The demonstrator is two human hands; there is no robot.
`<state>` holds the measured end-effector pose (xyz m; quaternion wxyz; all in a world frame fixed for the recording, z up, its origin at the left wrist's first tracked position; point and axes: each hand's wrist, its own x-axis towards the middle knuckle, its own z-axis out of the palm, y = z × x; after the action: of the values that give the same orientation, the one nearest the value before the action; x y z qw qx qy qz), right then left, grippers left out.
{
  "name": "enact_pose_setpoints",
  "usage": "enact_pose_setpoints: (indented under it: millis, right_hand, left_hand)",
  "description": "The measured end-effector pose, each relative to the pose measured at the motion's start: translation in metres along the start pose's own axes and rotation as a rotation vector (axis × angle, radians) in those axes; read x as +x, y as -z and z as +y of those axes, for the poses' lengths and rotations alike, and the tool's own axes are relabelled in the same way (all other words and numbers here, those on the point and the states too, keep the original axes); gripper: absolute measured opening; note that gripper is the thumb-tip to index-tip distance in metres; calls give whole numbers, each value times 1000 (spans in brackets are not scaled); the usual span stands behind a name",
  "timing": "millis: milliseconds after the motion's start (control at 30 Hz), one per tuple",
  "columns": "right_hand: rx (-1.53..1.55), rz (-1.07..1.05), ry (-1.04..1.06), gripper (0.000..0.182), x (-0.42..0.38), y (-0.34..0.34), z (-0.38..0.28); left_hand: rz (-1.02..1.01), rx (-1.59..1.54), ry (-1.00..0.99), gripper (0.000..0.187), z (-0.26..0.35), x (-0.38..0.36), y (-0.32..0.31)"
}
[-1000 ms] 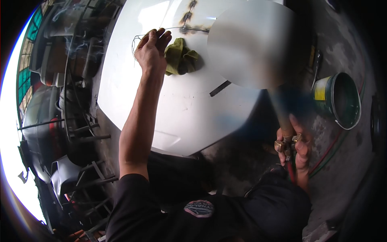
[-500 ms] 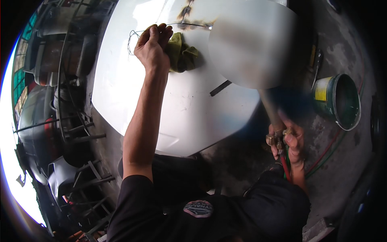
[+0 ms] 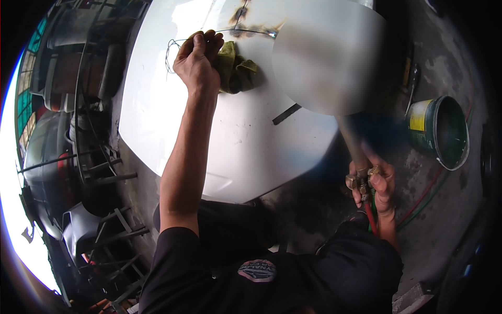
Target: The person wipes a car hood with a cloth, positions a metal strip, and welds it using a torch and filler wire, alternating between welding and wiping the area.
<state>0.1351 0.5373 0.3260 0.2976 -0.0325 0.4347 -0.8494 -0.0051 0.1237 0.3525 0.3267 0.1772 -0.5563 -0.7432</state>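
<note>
My left hand (image 3: 197, 65) is closed, pinching a thin filler wire (image 3: 251, 31) over a white car panel (image 3: 235, 131). The wire's loose end coils to the left of my fingers; its other end runs right to a small bright spot beside brown and black scorch marks (image 3: 243, 26). A crumpled olive cloth (image 3: 232, 70) lies on the panel just right of my left hand. Lower right, my right hand (image 3: 384, 186) is wrapped round the valve end of a gas welding torch (image 3: 358, 157). A blurred, pale round shape (image 3: 319, 63) close to the camera hides the torch's tip.
A dark flat strip (image 3: 286, 114) lies on the panel. Red (image 3: 369, 212) and green hoses trail from the torch across the floor. A green bucket (image 3: 449, 133) stands at the right. Metal racks (image 3: 115, 220) and car parts fill the left side.
Both hands keep nearly the same places and grips. The bright spot at the wire's end has grown slightly and looks bluish.
</note>
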Motion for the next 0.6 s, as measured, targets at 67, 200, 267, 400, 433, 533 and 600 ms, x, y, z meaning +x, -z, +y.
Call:
enact_pose_setpoints:
  millis: [67, 200, 267, 400, 433, 533, 600]
  right_hand:
    - [1, 1, -1, 64, 2, 1, 1]
    - [16, -4, -2, 64, 1, 2, 1]
    - [16, -3, -6, 64, 1, 2, 1]
    - [15, -6, -2, 64, 2, 2, 1]
    - [15, -11, 0, 64, 2, 2, 1]
    - [10, -3, -9, 64, 2, 2, 1]
    - [11, 3, -4, 64, 2, 1, 2]
  left_hand:
    - [0, 4, 0, 17, -1, 1, 0]
    - [0, 4, 6, 17, -1, 1, -1]
    - [-2, 0, 6, 17, -2, 2, -1]
    - [-3, 6, 5, 17, -2, 3, -1]
    - [-3, 7, 5, 17, -2, 3, -1]
    - [3, 5, 12, 17, -3, 3, 0]
    - [-8, 14, -2, 17, -3, 3, 1]
